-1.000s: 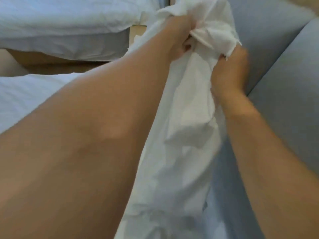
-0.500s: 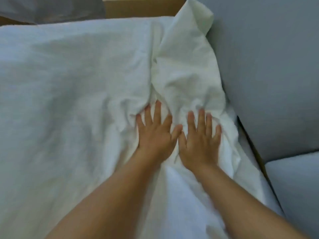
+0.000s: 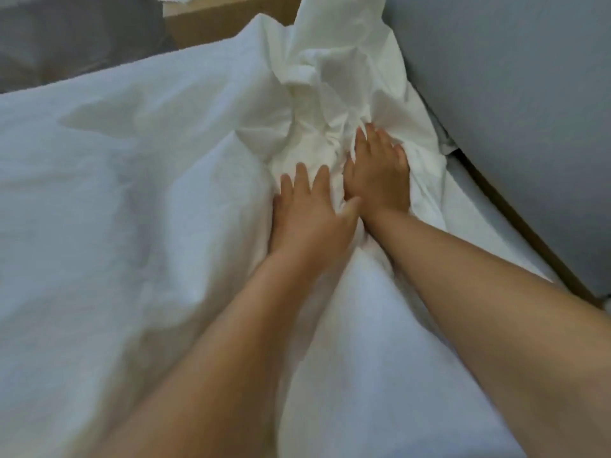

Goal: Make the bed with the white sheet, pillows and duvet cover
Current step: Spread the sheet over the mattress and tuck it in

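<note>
A white sheet [image 3: 115, 200] covers the bed across most of the head view. Near the grey headboard its corner is bunched into a crumpled heap [image 3: 330, 94]. My left hand [image 3: 307, 213] lies flat on the sheet just below that heap, fingers straight and spread. My right hand [image 3: 377, 173] presses flat on the crumpled cloth a little farther up and to the right, its fingertips sunk into the folds. The two hands touch at the thumbs. No pillow or duvet cover can be told apart here.
A grey padded headboard [image 3: 512, 110] rises along the right. A dark gap with a wooden frame edge [image 3: 515, 223] runs between it and the mattress. A tan wooden surface [image 3: 228, 24] stands beyond the bed's far edge, with grey floor [image 3: 66, 38] at top left.
A second ago both hands gripped the bunched sheet in the air. They then pressed it flat on the bed; now the right hand has slid up into the heap and the cloth is more crumpled.
</note>
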Tool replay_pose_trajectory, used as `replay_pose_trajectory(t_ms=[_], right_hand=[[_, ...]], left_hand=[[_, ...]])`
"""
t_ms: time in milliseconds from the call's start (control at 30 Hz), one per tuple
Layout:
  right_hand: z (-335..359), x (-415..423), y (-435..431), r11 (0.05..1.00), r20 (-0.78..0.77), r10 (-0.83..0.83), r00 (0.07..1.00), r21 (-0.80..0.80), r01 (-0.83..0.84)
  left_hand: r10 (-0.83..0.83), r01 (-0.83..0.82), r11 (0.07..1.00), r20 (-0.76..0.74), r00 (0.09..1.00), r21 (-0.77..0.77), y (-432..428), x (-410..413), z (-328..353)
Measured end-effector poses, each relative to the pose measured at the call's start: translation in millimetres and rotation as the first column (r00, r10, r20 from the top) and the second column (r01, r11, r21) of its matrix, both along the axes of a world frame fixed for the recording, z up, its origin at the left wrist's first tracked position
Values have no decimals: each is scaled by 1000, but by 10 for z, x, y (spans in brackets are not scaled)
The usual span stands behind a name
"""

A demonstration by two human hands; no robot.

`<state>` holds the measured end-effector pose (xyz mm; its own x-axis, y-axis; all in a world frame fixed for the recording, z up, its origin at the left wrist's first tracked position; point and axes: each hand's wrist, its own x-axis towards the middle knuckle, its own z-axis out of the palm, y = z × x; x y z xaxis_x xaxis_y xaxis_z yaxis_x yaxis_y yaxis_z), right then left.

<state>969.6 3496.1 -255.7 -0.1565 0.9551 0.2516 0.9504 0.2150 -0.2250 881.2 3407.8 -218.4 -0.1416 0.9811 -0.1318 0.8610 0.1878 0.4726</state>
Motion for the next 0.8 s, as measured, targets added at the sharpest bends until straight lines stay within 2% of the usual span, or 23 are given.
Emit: replay_pose_trajectory(t_ms=[67,133,200,267,333,400,500,600,700,800], right_hand=[[26,-25,23,1000,-31,-11,999,8,11],[57,-22,10,1000,-50,-18,999,-1,18],[157,-19,-26,998,-94,3,996,-58,-8],[368,14,-190,979,-235,54,970,-179,-98],[512,218,-698,943,-324,53,944,-296,-155],[544,521,-1654,927,-286,19,958,-354,-125],[546,837,-3231,962,-153,-69,986,-273,25],[408,938,-3634,964,-90,-115,989,-251,89],[349,964,-3600,970,-75,-113,991,-226,94],[451,999,-3580,966,-248,-115,962,-255,49]], left_hand=[[-38,42,997,-70,997,61,-827,134,21],[-57,78,993,-203,977,93,-1331,248,-66],[-18,47,992,-242,970,115,-1348,278,-174],[16,25,986,-241,970,167,-1244,243,-218],[30,22,978,-244,969,208,-1194,230,-241],[31,16,983,-247,969,183,-1179,215,-265],[47,0,984,-263,963,176,-1108,205,-300],[25,12,993,-305,952,120,-1050,182,-230],[38,-42,999,-185,982,-17,-1209,270,-52],[88,-79,993,105,991,-88,-1887,499,211]])
